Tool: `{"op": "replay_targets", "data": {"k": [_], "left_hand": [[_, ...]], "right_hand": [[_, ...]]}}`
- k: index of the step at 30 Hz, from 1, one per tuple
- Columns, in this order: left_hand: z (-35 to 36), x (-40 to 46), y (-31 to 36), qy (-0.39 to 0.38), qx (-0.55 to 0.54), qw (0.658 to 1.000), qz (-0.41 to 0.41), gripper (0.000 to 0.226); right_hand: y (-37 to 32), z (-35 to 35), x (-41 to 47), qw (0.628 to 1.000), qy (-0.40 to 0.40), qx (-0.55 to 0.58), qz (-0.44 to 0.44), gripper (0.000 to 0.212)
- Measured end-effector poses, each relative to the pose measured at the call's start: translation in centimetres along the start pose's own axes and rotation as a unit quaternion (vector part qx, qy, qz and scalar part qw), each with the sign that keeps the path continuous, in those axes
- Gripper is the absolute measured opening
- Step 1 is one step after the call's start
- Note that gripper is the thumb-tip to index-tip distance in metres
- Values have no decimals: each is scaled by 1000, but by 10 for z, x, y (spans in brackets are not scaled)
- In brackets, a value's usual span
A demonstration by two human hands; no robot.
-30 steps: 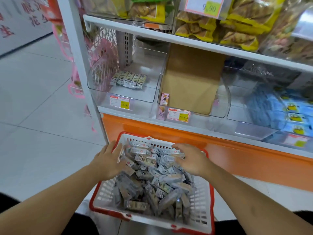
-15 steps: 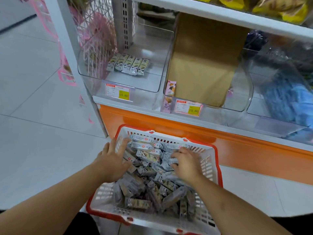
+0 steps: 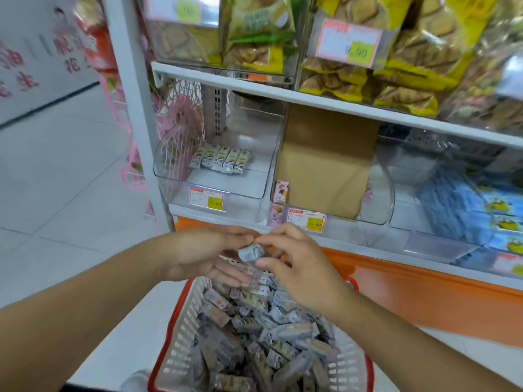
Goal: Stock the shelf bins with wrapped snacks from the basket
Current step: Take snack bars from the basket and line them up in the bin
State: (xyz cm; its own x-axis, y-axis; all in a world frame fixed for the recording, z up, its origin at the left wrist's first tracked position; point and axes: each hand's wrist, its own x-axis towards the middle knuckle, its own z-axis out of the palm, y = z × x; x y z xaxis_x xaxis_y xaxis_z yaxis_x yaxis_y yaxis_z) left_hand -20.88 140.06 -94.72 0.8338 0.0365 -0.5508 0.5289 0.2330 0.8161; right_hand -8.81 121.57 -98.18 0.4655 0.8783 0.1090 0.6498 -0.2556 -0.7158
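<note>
A white basket with a red rim point(image 3: 181, 329) sits low in front of me, heaped with small grey wrapped snacks point(image 3: 254, 335). Both hands are raised above its far end. My right hand point(image 3: 300, 267) pinches one wrapped snack point(image 3: 251, 251) between thumb and fingers. My left hand point(image 3: 209, 254) lies palm up beside it, fingers straight, fingertips touching the same snack. Straight ahead on the lower shelf, the clear left bin point(image 3: 226, 188) holds a short row of wrapped snacks point(image 3: 220, 158).
A middle clear bin point(image 3: 379, 199) holds a brown cardboard box point(image 3: 325, 159). Blue packets point(image 3: 467, 210) fill the right bin. Bags of biscuits point(image 3: 339, 66) crowd the upper shelf. A white upright post point(image 3: 133, 108) and an orange base panel point(image 3: 424, 295) frame the shelf. Tiled floor lies left.
Both hands rose out of the basket and came together. My right hand now pinches one snack lifted from the pile. The view tilted up toward the shelves.
</note>
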Motion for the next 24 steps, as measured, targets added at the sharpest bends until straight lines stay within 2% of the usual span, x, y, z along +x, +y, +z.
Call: {"op": "replay_targets", "data": {"k": [2, 4, 8, 11, 13, 18, 24], "left_hand": [[0, -17, 17, -36, -49, 997, 42, 40], [1, -26, 24, -30, -45, 994, 100, 46], [5, -32, 26, 61, 84, 975, 198, 65], [11, -31, 31, 105, 115, 959, 238, 76], [15, -29, 33, 118, 121, 950, 264, 81], [12, -20, 32, 144, 173, 930, 289, 96], [-3, -12, 32, 183, 252, 913, 265, 93]], "right_hand": [[-21, -20, -3, 999, 26, 17, -24, 35], [-34, -33, -9, 998, 36, 48, -29, 40], [-48, -34, -12, 988, 36, 146, -12, 55], [-56, -34, -4, 959, 60, 271, 64, 45], [-55, -35, 2, 946, 84, 300, 94, 34], [-47, -33, 17, 942, 97, 287, 145, 19], [-47, -26, 30, 952, 80, 257, 147, 15]]}}
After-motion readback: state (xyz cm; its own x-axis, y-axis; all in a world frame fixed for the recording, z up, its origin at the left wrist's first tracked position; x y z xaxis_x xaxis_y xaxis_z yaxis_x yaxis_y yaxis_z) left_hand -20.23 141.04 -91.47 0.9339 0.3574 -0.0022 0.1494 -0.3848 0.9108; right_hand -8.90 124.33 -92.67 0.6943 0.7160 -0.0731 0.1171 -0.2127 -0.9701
